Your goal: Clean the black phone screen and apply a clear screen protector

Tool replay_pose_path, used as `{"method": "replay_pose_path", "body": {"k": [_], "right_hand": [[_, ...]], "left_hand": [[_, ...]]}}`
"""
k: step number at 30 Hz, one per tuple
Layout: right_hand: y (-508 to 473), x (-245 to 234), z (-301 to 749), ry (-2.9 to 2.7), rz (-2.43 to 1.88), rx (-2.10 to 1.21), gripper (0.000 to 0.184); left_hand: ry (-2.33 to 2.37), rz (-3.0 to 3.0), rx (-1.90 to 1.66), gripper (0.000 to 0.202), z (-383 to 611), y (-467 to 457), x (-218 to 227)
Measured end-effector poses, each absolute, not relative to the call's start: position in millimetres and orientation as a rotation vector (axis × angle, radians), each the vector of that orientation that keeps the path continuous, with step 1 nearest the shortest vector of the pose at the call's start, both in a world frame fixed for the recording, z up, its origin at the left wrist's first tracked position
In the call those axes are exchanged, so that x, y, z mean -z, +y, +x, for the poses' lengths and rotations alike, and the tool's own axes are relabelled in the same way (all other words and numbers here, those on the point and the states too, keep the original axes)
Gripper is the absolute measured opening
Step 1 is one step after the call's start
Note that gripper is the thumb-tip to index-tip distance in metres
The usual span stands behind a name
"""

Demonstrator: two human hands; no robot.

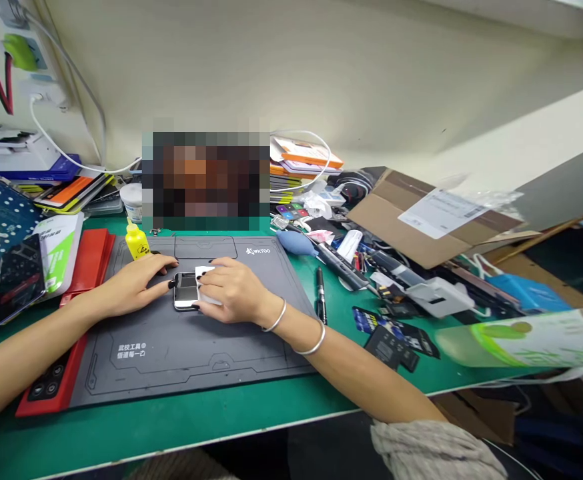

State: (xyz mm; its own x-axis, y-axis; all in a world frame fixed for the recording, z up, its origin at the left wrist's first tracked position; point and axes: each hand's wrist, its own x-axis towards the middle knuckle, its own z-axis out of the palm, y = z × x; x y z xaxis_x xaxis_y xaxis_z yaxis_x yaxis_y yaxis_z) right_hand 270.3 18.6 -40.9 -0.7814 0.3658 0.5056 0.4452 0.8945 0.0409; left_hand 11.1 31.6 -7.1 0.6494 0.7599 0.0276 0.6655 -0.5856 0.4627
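A small smartphone (187,291) with a dark screen lies on the grey work mat (171,360). My right hand (234,290) is over its right part, fingers closed on a white piece of cloth or paper (204,272) pressed against the screen. The fingers hide much of that white piece and the phone's right side. At the phone's left edge is the thumb of my left hand (136,283), seemingly touching it. The left fingers are spread apart and rest near the mat, holding nothing. Just behind them stands a yellow bottle (137,241) with a narrow tip.
A red tool with buttons (51,380) lies along the mat's left side. On the right are a black pen (320,297), a blue air blower (296,243), heaped tools, a cardboard box (396,213) and a large bottle (536,339) near the edge. A blurred-out screen-like area stands behind.
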Motion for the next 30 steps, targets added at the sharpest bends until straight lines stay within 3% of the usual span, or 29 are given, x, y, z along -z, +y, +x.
{"method": "replay_pose_path", "body": {"k": [8,13,20,27,30], "right_hand": [[9.7,34.5,262.4,-2.665,-0.453,0.156,0.043],[15.5,41.5,267.9,-2.544,-0.652,0.208,0.035],[10.1,33.0,266.3,-2.655,-0.396,0.142,0.038],[14.6,39.4,267.7,-2.567,-0.686,0.192,0.035],[13.8,36.1,270.7,-2.629,-0.586,0.158,0.036]], "left_hand": [[1.099,2.473,-0.325,0.052,11.3,32.8,8.9],[1.112,2.461,-0.307,0.051,10.8,32.7,7.8],[1.095,2.479,-0.320,0.050,10.6,33.1,8.7],[1.107,2.474,-0.315,0.050,11.5,32.7,7.6],[1.113,2.477,-0.315,0.051,11.5,32.9,7.4]]}}
